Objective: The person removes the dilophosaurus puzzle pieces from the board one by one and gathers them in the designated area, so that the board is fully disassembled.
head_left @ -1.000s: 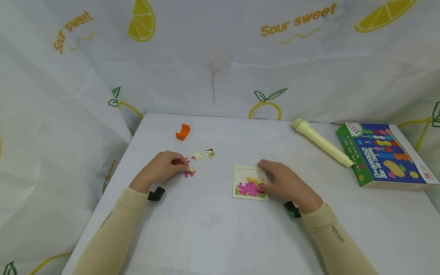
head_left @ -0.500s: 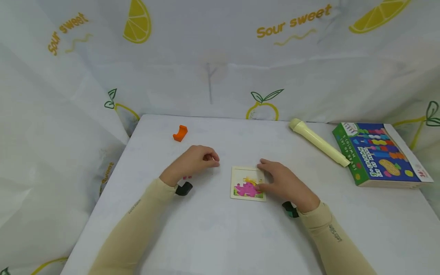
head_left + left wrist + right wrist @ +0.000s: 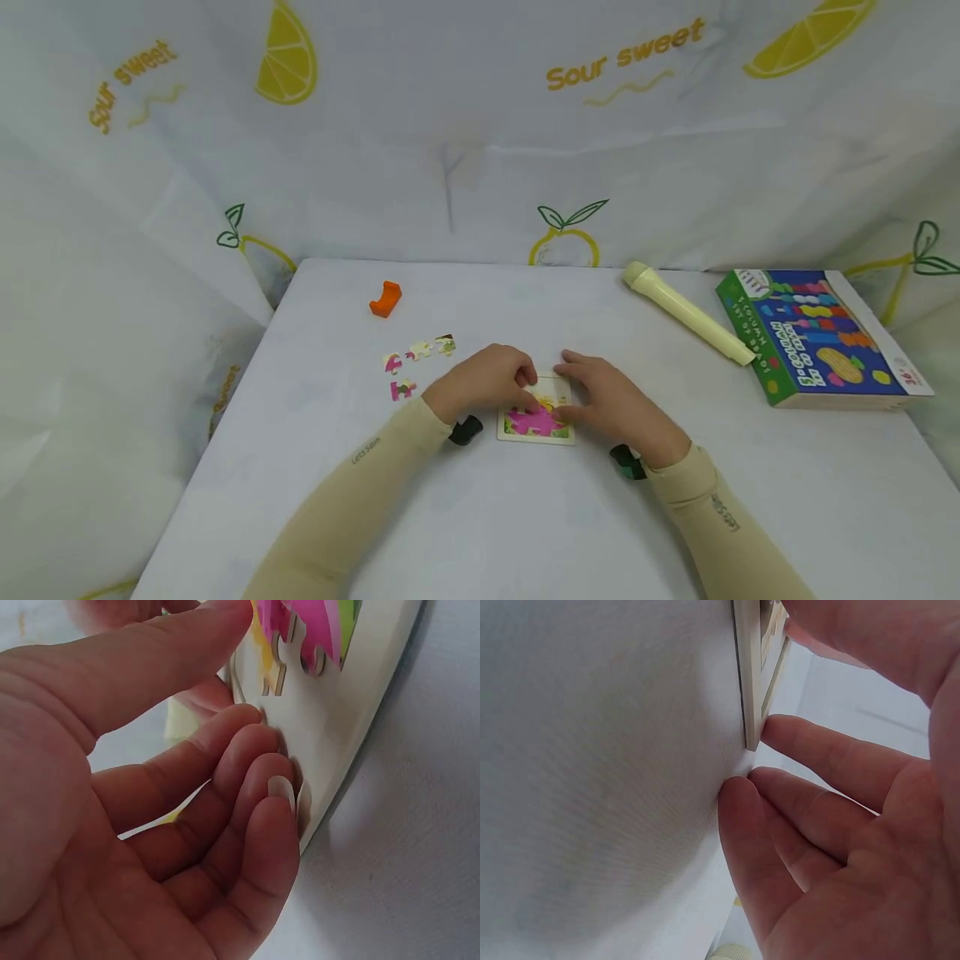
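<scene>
The left hand (image 3: 487, 379) is now over the left part of the puzzle board (image 3: 551, 387); a second ago it was at the loose pieces farther left, and half a second ago it was crossing the gap between. Its thumb reaches over the joined pink and yellow pieces (image 3: 532, 422), while the other fingers, loosely bent, rest their tips on or against the board's bare part. Whether a piece lies under the thumb cannot be told.

The right hand (image 3: 618, 404) has stayed at the board's right side. Its fingers are extended and loose, the forefinger touching the far right corner, others resting on the counter (image 3: 525, 525), the thumb over the right edge.

The board lies flat near the middle, in the same place as before. To its left, four loose pieces are in full view again after the left hand largely covered them: three in a slanting row (image 3: 418, 350) and one nearer (image 3: 402, 389). An orange block (image 3: 386, 299) lies beyond them. At far right, a pale yellow toy microphone (image 3: 686, 312) lies beside a bead-set box (image 3: 825, 329), both unmoved.
</scene>
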`<action>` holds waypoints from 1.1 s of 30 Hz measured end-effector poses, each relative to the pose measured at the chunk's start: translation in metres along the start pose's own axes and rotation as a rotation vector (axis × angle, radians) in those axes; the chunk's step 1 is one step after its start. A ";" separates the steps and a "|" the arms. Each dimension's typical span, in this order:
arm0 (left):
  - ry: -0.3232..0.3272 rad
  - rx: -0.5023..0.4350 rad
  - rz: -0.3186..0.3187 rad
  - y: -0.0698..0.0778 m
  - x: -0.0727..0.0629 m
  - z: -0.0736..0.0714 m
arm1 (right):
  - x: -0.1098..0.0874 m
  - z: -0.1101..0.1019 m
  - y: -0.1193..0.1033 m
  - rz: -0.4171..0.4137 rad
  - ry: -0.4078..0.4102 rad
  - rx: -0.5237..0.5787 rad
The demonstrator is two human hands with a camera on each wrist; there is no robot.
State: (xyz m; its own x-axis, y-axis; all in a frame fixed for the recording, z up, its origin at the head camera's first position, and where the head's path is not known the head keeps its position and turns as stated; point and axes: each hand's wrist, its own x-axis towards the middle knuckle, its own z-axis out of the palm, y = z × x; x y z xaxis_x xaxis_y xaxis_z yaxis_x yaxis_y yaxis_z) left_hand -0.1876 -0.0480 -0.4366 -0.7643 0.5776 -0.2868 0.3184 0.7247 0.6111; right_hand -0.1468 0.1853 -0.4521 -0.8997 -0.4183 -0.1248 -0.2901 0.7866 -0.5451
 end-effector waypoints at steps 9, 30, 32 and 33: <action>-0.011 0.040 -0.018 0.006 0.000 0.005 | 0.001 0.000 -0.002 0.000 0.006 -0.029; 0.011 -0.061 -0.036 0.007 -0.001 0.006 | 0.001 0.000 -0.002 0.023 0.009 -0.010; 0.016 -0.071 -0.044 0.005 0.000 0.007 | 0.001 0.000 -0.002 0.034 0.005 -0.008; 0.016 -0.074 -0.046 0.005 0.001 0.007 | 0.001 0.001 -0.002 0.040 0.001 -0.005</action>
State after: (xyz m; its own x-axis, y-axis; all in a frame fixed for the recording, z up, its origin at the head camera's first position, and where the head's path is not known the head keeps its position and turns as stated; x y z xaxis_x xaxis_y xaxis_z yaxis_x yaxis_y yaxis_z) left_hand -0.1825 -0.0415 -0.4393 -0.7863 0.5376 -0.3045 0.2408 0.7205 0.6503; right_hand -0.1471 0.1831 -0.4517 -0.9110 -0.3858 -0.1457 -0.2554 0.8052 -0.5351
